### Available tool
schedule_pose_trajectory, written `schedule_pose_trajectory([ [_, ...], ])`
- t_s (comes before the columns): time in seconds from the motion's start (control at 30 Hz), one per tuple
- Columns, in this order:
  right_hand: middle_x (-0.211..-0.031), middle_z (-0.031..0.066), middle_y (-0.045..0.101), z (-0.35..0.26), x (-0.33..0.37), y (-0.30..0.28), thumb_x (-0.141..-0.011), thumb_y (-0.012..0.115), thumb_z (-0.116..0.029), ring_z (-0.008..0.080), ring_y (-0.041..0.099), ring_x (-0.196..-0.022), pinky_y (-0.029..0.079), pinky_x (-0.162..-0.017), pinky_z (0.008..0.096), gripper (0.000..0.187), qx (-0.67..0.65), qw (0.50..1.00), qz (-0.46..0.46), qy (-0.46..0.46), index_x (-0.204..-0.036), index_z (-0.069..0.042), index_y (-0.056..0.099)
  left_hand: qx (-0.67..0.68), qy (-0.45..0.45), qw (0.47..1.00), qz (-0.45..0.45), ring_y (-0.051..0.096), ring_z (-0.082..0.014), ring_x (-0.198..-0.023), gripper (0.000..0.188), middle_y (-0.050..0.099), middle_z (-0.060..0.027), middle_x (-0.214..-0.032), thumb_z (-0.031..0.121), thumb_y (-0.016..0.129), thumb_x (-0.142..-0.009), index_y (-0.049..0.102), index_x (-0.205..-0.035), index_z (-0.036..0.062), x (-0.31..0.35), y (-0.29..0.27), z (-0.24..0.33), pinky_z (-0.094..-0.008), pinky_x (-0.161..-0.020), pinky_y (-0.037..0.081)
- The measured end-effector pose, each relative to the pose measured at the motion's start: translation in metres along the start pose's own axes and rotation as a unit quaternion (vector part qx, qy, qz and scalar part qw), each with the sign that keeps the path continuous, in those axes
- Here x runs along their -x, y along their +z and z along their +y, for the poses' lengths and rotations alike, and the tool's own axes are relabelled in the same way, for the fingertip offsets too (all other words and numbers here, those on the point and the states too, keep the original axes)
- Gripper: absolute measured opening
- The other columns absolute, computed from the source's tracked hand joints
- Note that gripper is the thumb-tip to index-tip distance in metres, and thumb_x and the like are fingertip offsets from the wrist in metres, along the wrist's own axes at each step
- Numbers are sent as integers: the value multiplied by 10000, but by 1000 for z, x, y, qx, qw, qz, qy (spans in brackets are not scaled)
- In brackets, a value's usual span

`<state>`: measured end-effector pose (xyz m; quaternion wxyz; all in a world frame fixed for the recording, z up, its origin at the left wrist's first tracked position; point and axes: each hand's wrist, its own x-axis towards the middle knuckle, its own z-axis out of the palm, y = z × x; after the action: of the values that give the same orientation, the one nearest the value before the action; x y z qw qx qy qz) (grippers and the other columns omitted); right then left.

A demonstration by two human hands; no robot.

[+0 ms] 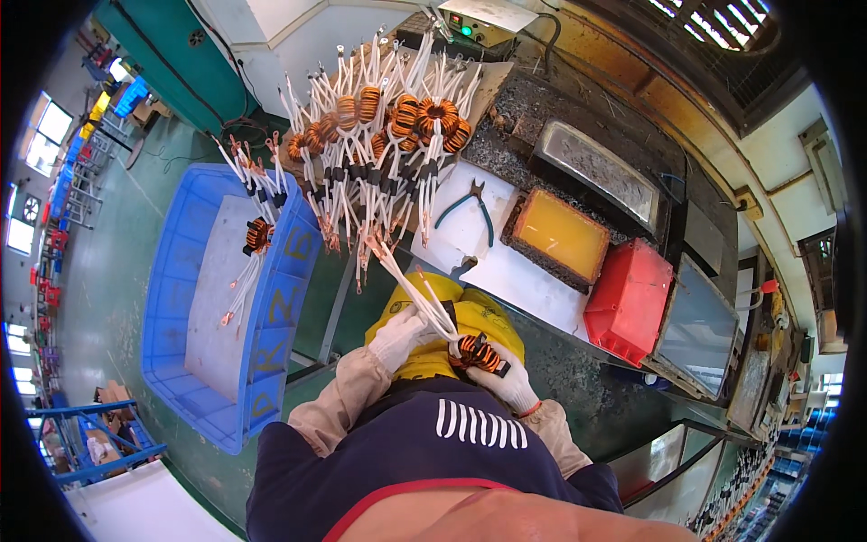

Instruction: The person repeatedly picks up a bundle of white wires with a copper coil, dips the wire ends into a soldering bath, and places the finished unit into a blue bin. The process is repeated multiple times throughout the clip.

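Both my hands wear white gloves and hold one toroidal coil (479,353) in front of my lap. The coil has orange copper windings, black sleeves and long white lead wires (432,303) with bare copper ends pointing away from me. My right hand (511,381) is wrapped round the windings. Beside it, my left hand (397,341) is closed round the white leads near their base; some fingers are hidden. Ahead lies a heap of similar coils (438,117) on the bench, leads hanging over its front edge. Diagonal cutters (477,190) with teal handles rest on a white sheet (452,239).
A blue plastic crate (246,397) stands left, with a few coils (258,237) over its rim. Rightward on the bench are a yellow slab (562,237) in a crusted tray, a metal trough (601,172) and a red bin (628,303). A control box (492,16) stands behind.
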<state>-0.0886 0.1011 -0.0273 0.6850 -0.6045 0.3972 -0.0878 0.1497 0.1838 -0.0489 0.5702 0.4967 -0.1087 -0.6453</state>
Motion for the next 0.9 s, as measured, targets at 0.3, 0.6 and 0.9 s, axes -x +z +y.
schedule_pose_trajectory([
  [0.3,-1098,70,669,8,-1,-1,-753,806,-253,137,628,-992,482,-897,270,581,13,1000,9,11,-1245,-42,579,37,5,999,-28,567,-269,-1182,448,570,-168,-1266,264,498,-1008,448,-1332,-42,-1,-3,-2,-378,-1041,445],
  [0.6,-1126,64,658,-5,0,-5,-773,791,-193,117,614,-1010,470,-914,265,558,-35,999,-34,14,-1251,-13,567,68,9,997,-43,589,-268,-1149,457,581,-171,-1242,265,517,-999,441,-1332,-39,-2,-2,-2,-378,-1013,471],
  [0.9,-1115,67,661,0,0,-3,-762,795,-214,130,621,-1003,478,-898,267,569,-4,1000,-7,8,-1253,-36,571,64,17,997,-32,597,-274,-1149,422,591,-176,-1239,209,480,-1005,444,-1334,-53,4,3,3,-408,-1028,465],
])
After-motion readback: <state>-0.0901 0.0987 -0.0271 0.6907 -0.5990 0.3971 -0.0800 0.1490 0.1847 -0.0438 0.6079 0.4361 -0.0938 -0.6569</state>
